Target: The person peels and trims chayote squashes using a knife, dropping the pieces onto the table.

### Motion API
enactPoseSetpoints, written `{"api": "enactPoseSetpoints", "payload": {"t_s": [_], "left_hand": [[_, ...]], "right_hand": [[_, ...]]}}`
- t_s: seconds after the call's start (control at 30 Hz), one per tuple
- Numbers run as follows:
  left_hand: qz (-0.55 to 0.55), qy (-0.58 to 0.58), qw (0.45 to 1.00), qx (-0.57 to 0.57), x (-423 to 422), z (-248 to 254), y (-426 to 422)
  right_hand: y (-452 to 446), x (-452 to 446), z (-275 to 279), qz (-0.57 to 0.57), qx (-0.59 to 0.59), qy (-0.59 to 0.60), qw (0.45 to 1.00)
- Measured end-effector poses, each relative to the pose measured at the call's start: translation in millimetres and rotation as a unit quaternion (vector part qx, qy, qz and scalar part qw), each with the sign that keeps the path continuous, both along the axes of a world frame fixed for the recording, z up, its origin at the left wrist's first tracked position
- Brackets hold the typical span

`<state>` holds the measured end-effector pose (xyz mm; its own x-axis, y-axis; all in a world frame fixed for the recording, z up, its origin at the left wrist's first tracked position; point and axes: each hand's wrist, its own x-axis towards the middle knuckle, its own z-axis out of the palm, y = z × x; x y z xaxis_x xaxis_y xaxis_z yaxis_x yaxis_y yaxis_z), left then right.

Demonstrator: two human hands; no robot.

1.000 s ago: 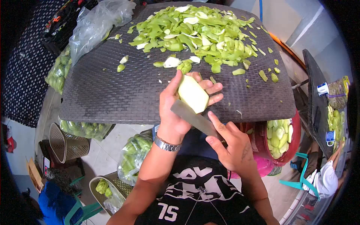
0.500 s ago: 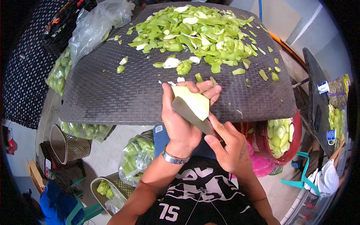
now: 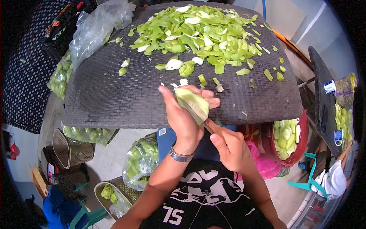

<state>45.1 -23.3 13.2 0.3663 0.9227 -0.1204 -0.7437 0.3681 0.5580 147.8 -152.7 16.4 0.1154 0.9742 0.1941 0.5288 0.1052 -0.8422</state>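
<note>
A pale green peeled piece of chayote [image 3: 191, 100] rests in the palm of my left hand [image 3: 183, 124], its fingers curled around the far side and the thumb along the left. My right hand [image 3: 232, 149] grips a knife [image 3: 208, 127], mostly hidden by the fingers. The blade lies against the near end of the chayote, its edge hard to make out. Just beyond my hands, a small chayote chunk [image 3: 187, 69] and white scraps [image 3: 174, 64] lie on the dark woven table [image 3: 126, 99]. A big heap of green peelings [image 3: 198, 34] covers the table's far side.
A red tub [image 3: 304, 135] of peeled chayote stands right of my knees, beside a pink bag [image 3: 263, 164]. Bagged chayotes [image 3: 142, 160] and baskets [image 3: 70, 149] sit on the floor at left. A person in white [image 3: 335, 179] is at a second table [image 3: 320, 95] on the right.
The knife has turned and slid down toward the chayote's near end, its broad blade now far less visible. The chayote is tilted, and a scrap lies uncovered beyond my fingertips.
</note>
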Motion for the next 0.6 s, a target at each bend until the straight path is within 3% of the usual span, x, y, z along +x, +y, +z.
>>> {"api": "enactPoseSetpoints", "payload": {"t_s": [0.1,0.2,0.3,0.47,0.6], "left_hand": [[0.015,0.036,0.999,-0.01,4.6,6.6,5.3],[0.001,0.038,0.999,-0.037,4.9,9.6,10.3],[-0.041,0.0,0.996,-0.082,-0.3,3.9,19.0],[-0.027,0.037,0.998,-0.05,-4.1,-18.0,33.6],[-0.068,0.017,0.995,-0.07,-6.5,6.9,24.0]], "right_hand": [[4.9,4.2,12.1,0.009,-0.068,0.078,0.995],[5.1,19.9,13.2,0.039,-0.261,0.17,0.95],[5.3,14.1,24.6,0.012,-0.248,0.257,0.934],[5.9,10.3,37.4,-0.031,-0.178,0.168,0.969],[6.6,13.1,36.0,-0.008,-0.191,0.151,0.97]]}}
